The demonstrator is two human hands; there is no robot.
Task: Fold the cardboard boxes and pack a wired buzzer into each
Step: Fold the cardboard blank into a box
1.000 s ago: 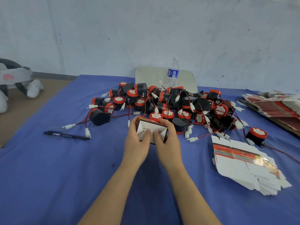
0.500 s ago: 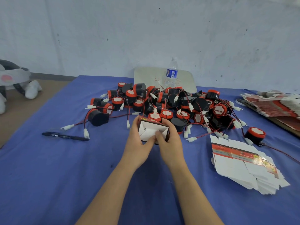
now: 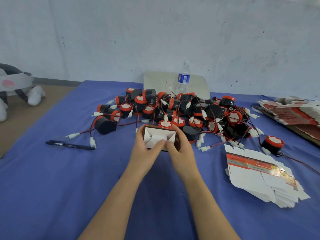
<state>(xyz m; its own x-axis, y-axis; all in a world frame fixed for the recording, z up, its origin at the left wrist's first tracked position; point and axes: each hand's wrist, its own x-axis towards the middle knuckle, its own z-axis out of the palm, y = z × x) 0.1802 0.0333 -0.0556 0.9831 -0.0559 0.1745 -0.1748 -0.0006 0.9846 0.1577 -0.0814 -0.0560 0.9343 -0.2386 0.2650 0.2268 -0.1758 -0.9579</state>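
Cardboard box (image 3: 159, 135) between left hand (image 3: 144, 154) and right hand (image 3: 182, 151)

A pale grey-white wall (image 3: 155, 32) runs across the back, scuffed and flecked with dark specks. Before it stands a bench (image 3: 52, 187) draped in blue cloth. At left, brown floor (image 3: 19, 116) meets a grey skirting strip (image 3: 57, 81) along the wall. Light is soft, even.

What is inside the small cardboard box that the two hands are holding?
Only white inner flaps, folded inward, show inside the cardboard box; nothing else is seen in it. The left hand and right hand grip it, and their thumbs cover the near lower part.
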